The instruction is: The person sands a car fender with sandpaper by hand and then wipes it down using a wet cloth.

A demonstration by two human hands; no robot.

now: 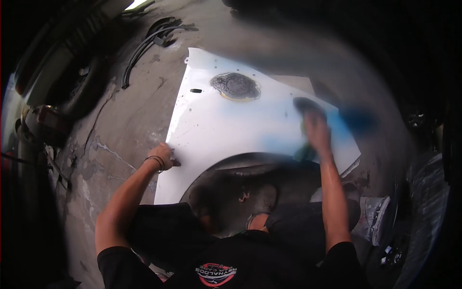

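Observation:
A white car fender with a curved wheel-arch cutout lies in front of me, marked with blue smears. Near its top is a rough dark grey round patch. My left hand, with bands at the wrist, grips the panel's left edge, thumb on top. Over the right part, my right hand is smeared by motion. A crumpled green cloth shows beside and under its palm. Just beyond the fingers is a dark oval area; whether it is an object or a shadow I cannot tell.
Black curved trim strips lie on the cracked concrete floor at the upper left. A worn whitish bucket or container lies by my right knee. Clear plastic sheeting hangs at the right. A vehicle part with a wheel stands at the left.

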